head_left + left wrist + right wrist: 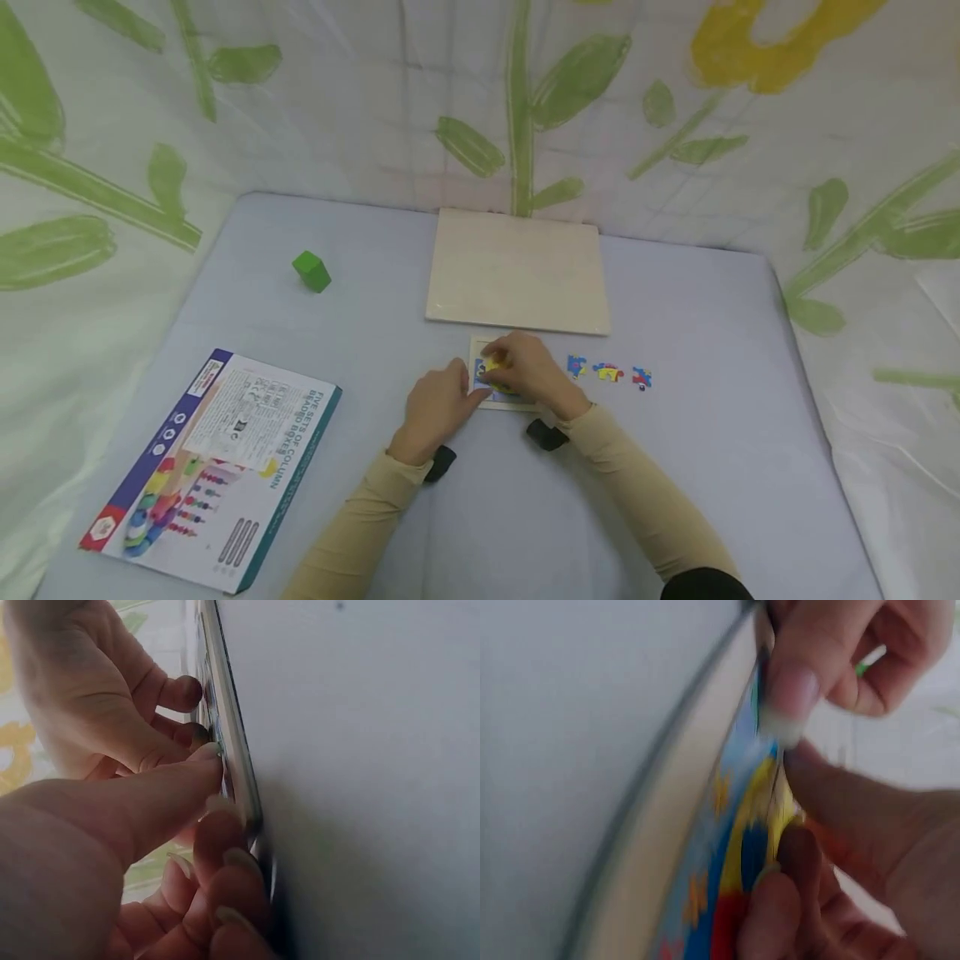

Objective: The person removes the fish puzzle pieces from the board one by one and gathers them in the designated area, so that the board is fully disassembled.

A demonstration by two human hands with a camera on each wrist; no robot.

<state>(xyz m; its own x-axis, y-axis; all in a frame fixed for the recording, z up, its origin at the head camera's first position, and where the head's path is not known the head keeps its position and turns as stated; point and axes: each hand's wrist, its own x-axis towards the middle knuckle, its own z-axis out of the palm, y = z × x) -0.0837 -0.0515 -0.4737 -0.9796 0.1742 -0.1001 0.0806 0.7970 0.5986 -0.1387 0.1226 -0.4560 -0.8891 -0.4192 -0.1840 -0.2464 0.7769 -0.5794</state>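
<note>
A small jigsaw puzzle in a pale wooden tray [510, 406] lies between the hands, its blue, yellow and red picture partly covered. The left hand [435, 408] holds the tray's near left edge; in the left wrist view its thumb [172, 795] presses on top, with the curled fingers [225, 889] at the rim. Over the tray, the right hand [528, 371] pinches a yellow puzzle piece [784, 806] between thumb and fingers; the fingers hide most of it. Three loose puzzle pieces lie in a row right of the tray: one blue [576, 365], one yellow-red [608, 372], one blue-red [641, 377].
A blank cream board [517, 271] lies behind the tray, near the table's back edge. A green block [312, 272] sits at the back left. A printed flat box [217, 475] lies at the front left. Painted white curtains [337, 125] surround the table.
</note>
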